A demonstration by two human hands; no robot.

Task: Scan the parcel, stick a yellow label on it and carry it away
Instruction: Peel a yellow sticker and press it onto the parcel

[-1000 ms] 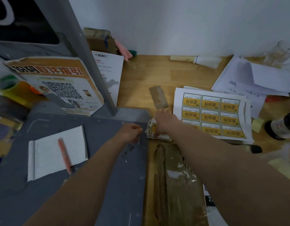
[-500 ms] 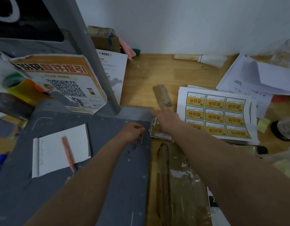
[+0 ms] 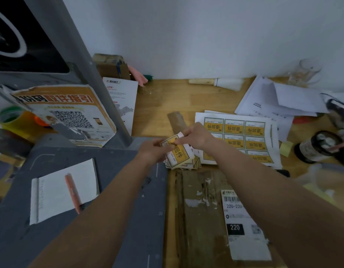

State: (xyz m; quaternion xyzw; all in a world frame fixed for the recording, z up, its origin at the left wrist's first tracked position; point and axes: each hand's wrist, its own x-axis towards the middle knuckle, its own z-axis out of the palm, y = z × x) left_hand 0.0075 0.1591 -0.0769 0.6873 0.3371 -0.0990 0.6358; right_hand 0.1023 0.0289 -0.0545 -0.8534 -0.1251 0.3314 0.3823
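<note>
**Peeling one yellow label free above the cut stack**

Fingers of both hands pinch a single yellow label (image 3: 178, 153) held up over the loose stack of cut labels (image 3: 183, 165) at the centre of my view. My left hand (image 3: 152, 151) grips its near-left corner; my right hand (image 3: 196, 136) nips the top edge from about 1 o'clock, fingers narrow, as if working the backing apart. Whether the backing has begun to lift I cannot tell; the hands cover that corner.

The parcel (image 3: 204, 215), a flat brown packet with a white shipping slip (image 3: 242, 223), lies on the bench (image 3: 167, 101) at 5 o'clock, just below the stack and beside the grey scanner base (image 3: 117, 190).

To do this step well, I judge I should start the peel at one corner with a fingernail, keep the left pinch on the backing only, and draw the sticker off slowly so it does not curl onto itself. Then I should carry it by its edges down to a bare brown patch of the parcel, away from the slip's barcode, and press it flat from one side across.

The uncut label sheet (image 3: 237, 136) sits at 2 o'clock, untouched.
</note>
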